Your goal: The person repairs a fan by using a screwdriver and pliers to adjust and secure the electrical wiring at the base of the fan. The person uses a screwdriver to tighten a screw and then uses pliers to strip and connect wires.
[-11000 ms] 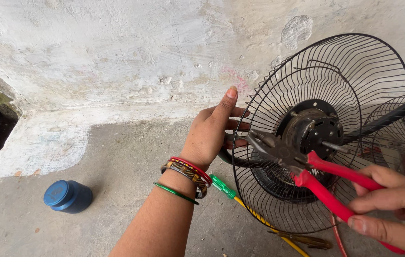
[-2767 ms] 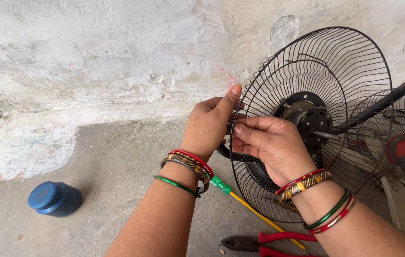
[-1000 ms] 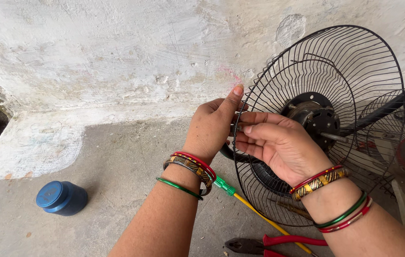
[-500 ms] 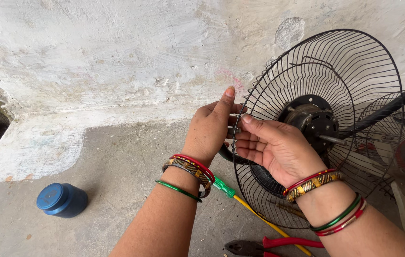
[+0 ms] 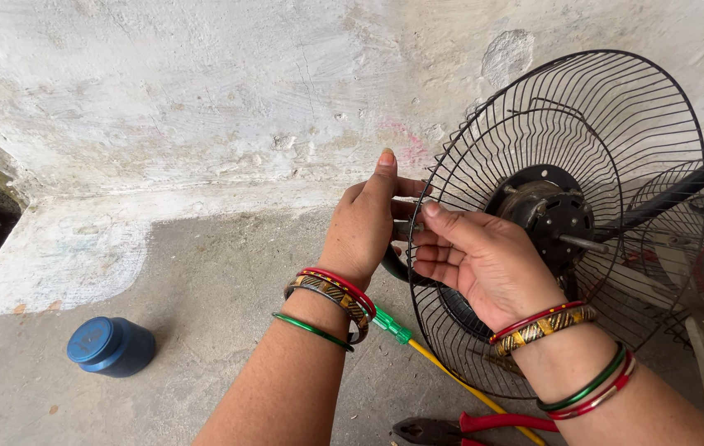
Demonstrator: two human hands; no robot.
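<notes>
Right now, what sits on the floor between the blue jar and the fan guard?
In the head view, the left hand and its forearm cross that stretch; between the blue jar and fan guard it is otherwise bare concrete.

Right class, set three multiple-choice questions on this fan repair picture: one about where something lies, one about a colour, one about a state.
1. Where is the blue jar?
A. inside the fan guard
B. on the concrete floor, left of the arms
C. in the right hand

2. What colour are the pliers' handles?
A. red
B. yellow
C. black

3. What are the hands doing?
A. resting on the floor
B. gripping the pliers
C. both at the rim of the wire fan guard

Answers: 1 B, it stands on the floor by the wall. 2 A, red handles show at the bottom edge. 3 C, the left hand and right hand meet at the guard's left rim.
</notes>
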